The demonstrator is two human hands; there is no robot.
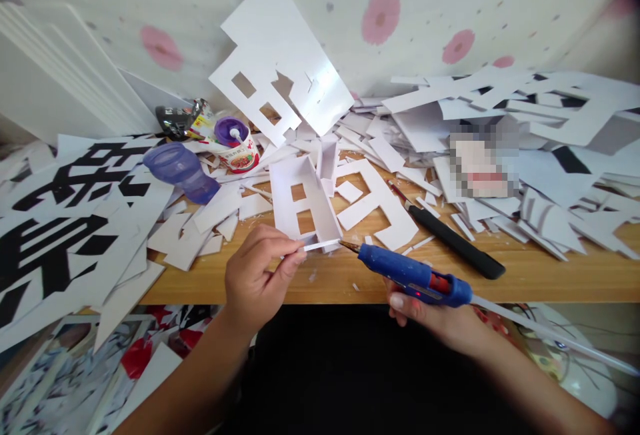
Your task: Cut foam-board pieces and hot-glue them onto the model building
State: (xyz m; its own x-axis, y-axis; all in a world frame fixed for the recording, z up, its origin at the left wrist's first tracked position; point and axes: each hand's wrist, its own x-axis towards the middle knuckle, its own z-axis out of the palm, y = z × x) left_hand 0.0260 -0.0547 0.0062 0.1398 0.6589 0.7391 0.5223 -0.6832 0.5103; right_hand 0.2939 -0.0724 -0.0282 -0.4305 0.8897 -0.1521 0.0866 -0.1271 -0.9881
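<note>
Between thumb and fingers, my left hand [263,275] pinches a thin white foam board strip [320,245] near the table's front edge. My right hand [420,308] is wrapped round a blue hot glue gun [415,271], whose metal tip is at the strip's right end. A long translucent glue stick [555,335] sticks out of the gun's back. Just beyond the strip lies a white foam board letter [293,185] with two rectangular openings and raised side walls. To its right is a flat white cut-out [395,215].
A black-handled cutter [457,241] lies right of the cut-out. White scraps [370,135] cover the table's back. A purple cup [183,171] and a food tub [240,155] stand left. Sheets with black characters [75,221] lie far left; a cut board [285,61] leans on the wall.
</note>
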